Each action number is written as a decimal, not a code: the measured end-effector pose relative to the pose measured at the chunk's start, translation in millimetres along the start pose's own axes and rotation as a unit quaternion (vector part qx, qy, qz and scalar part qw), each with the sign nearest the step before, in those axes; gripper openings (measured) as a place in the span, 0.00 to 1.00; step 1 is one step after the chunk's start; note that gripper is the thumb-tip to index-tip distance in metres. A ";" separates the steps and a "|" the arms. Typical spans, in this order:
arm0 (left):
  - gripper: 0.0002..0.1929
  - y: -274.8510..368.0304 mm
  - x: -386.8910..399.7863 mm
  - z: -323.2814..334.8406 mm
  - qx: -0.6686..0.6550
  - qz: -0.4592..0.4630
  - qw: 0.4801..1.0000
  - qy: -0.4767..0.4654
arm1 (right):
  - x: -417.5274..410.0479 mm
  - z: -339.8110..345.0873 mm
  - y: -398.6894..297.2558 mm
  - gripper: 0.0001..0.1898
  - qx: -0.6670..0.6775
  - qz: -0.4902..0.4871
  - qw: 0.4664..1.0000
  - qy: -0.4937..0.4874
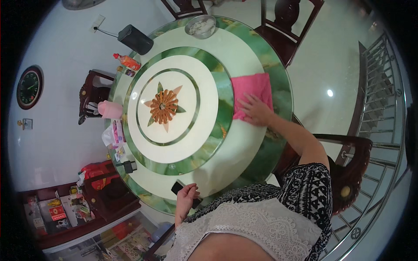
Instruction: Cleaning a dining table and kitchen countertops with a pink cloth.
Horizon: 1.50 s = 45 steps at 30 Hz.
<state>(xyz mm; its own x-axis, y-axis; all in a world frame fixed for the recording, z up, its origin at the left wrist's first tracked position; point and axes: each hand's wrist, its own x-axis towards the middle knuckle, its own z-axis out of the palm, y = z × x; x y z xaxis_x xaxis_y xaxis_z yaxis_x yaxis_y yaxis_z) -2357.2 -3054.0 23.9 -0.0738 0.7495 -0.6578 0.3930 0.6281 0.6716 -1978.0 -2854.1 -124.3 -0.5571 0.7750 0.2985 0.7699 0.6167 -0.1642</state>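
Observation:
My right hand (254, 110) lies spread on a pink cloth (253, 81), its fingers apart and its palm on the cloth's near part. The cloth rests on the right side of a round green and white stone-look table (225, 163), beside the raised turntable (209, 114). Near the table's edge, my left hand (187, 195) is loosely curled above a dark-screened smartphone (177, 187) and partly hides it. Whether its fingers hold anything cannot be told. A brown wooden trivet-like piece (163, 106) sits at the turntable's centre.
A metal bowl with pale contents (200, 26), a black bin-like container (135, 39), a red-capped sauce bottle (129, 62), a pink pitcher (110, 109), a tissue pack (117, 132) and a black item (129, 166) stand around the rim. Carved wooden chairs (349, 169) surround the table.

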 end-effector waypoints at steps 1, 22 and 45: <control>0.16 -7.0 -5.4 -1.6 -0.008 0.009 1.000 -0.005 | -11.9 -2.9 -25.1 0.25 0.016 -0.001 1.000 0.012; 0.13 -148.6 -115.2 -64.4 -0.078 0.063 0.994 0.029 | -137.9 -8.0 -354.1 0.20 0.580 0.230 0.777 -0.084; 0.57 -132.9 -53.3 -14.9 0.256 -0.096 0.903 0.330 | -89.3 -13.9 -171.6 0.22 -0.022 0.263 0.962 0.065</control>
<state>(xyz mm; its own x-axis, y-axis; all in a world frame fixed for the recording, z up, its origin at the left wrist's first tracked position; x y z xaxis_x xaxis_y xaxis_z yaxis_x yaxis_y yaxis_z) -2419.1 -3174.4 -25.2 -0.6498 0.7044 -0.2854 0.6749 0.7075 0.2096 -2056.1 -3031.1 -109.7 -0.0447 0.9530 0.2997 0.9491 0.1342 -0.2851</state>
